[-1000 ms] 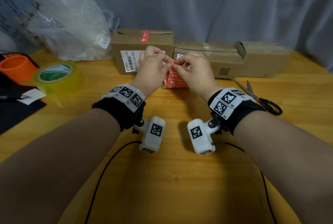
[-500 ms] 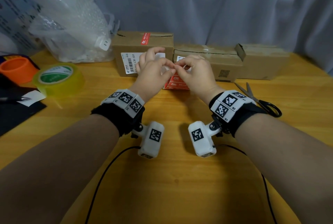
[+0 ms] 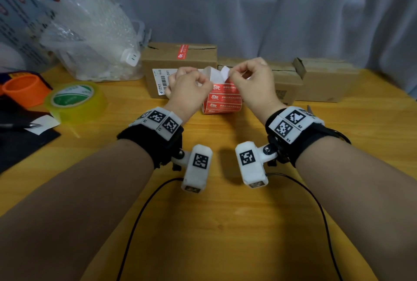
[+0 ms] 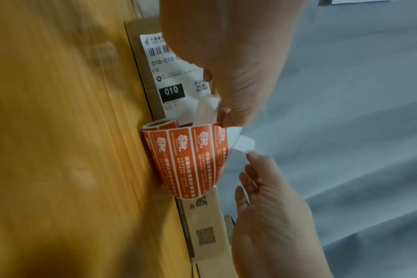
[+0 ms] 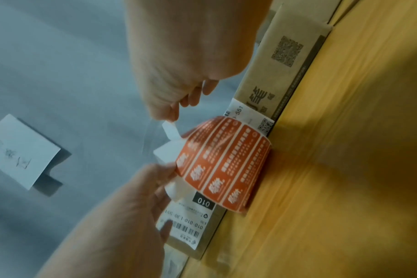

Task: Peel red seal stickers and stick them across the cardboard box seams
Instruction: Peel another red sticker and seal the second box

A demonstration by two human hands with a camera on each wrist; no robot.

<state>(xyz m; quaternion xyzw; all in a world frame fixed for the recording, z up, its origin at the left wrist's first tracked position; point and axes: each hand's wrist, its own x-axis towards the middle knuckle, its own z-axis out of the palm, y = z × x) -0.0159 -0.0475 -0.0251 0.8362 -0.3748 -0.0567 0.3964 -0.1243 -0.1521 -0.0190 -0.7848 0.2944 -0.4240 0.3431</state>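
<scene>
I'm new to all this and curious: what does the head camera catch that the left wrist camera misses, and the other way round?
Only the head view shows the tape roll, bubble wrap, orange cup and the red seal already on the left box. Only the left wrist view shows that box's label close enough to read "010". Both show the sticker roll and both hands, left and right, pinching its white strip.

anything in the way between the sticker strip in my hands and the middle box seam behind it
Nothing visible blocks it. The sticker strip hangs pinched between left hand and right hand, directly before the middle box, whose top seam lies bare.
</scene>
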